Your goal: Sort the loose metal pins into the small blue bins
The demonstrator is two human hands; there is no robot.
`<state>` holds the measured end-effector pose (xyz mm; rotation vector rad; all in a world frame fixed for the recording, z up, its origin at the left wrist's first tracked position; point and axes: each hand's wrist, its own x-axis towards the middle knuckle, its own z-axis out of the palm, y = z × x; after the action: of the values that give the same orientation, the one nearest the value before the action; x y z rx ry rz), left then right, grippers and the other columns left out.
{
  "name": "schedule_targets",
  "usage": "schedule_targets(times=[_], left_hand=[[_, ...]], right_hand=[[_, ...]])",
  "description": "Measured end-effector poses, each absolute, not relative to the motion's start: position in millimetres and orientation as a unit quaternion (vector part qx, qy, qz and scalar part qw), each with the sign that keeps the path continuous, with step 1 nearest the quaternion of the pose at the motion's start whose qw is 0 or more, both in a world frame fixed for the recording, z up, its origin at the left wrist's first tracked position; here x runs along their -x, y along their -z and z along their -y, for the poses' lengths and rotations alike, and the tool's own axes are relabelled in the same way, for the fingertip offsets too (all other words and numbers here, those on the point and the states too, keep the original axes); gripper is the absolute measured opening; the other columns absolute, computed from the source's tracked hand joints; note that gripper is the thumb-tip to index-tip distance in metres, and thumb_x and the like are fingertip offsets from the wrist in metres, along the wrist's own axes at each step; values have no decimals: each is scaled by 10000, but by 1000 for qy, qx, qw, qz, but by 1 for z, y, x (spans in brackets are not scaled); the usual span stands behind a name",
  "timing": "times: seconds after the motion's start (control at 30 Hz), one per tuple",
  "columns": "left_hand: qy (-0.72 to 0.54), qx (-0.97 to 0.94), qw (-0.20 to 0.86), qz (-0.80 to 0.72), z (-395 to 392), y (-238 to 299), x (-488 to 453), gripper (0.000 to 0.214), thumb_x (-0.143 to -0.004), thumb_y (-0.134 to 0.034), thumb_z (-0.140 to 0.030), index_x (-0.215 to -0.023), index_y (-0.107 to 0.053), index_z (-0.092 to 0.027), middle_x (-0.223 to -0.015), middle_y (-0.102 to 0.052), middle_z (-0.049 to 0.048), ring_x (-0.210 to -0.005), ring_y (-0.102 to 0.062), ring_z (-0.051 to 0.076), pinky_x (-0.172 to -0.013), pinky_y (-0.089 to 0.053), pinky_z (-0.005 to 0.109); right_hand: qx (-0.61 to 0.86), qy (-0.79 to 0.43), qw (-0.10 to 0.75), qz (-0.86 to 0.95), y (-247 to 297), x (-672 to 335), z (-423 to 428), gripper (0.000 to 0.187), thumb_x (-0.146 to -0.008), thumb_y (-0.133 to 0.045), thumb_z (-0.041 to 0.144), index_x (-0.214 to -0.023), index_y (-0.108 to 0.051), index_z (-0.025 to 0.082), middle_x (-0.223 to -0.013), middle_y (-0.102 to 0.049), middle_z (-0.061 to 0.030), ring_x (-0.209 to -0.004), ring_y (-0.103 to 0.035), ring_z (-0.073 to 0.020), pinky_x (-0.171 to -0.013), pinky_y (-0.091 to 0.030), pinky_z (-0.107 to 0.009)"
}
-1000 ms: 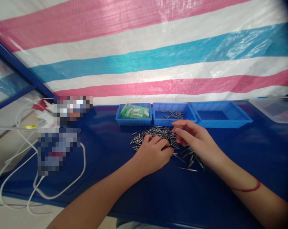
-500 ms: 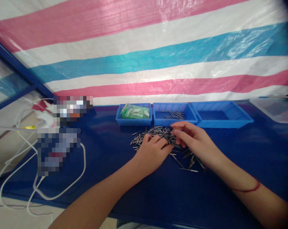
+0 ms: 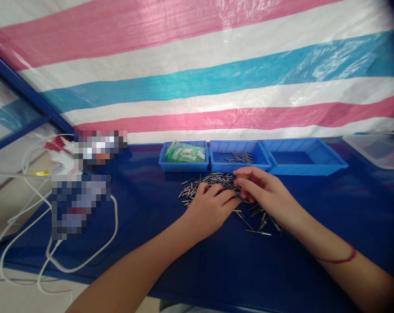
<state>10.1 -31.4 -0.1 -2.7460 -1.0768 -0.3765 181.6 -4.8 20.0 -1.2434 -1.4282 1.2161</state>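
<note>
A heap of silver pop rivets point(image 3: 218, 178) lies on the blue tabletop, in front of a row of blue bins. My left hand point(image 3: 210, 208) rests on the near side of the heap, fingers spread and bent, fingertips touching the rivets. At the heap's right side is my right hand point(image 3: 270, 193), its fingers curled and its thumb close to the index finger. Whatever lies inside its curl is hidden. Below that hand several loose rivets point(image 3: 262, 221) are scattered. A few more rivets point(image 3: 240, 157) lie in the middle bin point(image 3: 216, 165).
The left bin point(image 3: 183, 166) holds green plastic packets point(image 3: 187, 152) with white pieces. Beside the middle one stands the right bin point(image 3: 310, 167). A clear plastic lid or tray point(image 3: 375, 150) lies far right. White cables point(image 3: 116, 217) loop over the table's left; blurred items sit there.
My left hand has shifted slightly to the right over the heap, with its index finger and thumb reaching farther. My right hand has stayed almost still.
</note>
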Motion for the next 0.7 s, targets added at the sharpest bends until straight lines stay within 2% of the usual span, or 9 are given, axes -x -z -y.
schedule_targets(times=[0.4,0.7], left_hand=[[110,927,77,350,27,-5,-8,207,-984,-423,-227,-991,-630,-241,-1063,-649,-15,-1014,-506,182,-816,-281,387],[106,927,33,359,28,-5,-7,173,-956,-470,-208,-1018,-631,-210,-1004,-615,16,-947,-536,170,-832,-370,326]], right_hand=[[500,-487,414,583,-14,-185,4,290,-773,-638,369,-974,-606,162,-635,-579,16,-492,-488,-100,-468,-401,-235],[503,-478,403,596,-11,-185,3,315,-777,-624,392,-985,-610,156,-635,-587,9,-490,-494,-102,-469,-404,-238]])
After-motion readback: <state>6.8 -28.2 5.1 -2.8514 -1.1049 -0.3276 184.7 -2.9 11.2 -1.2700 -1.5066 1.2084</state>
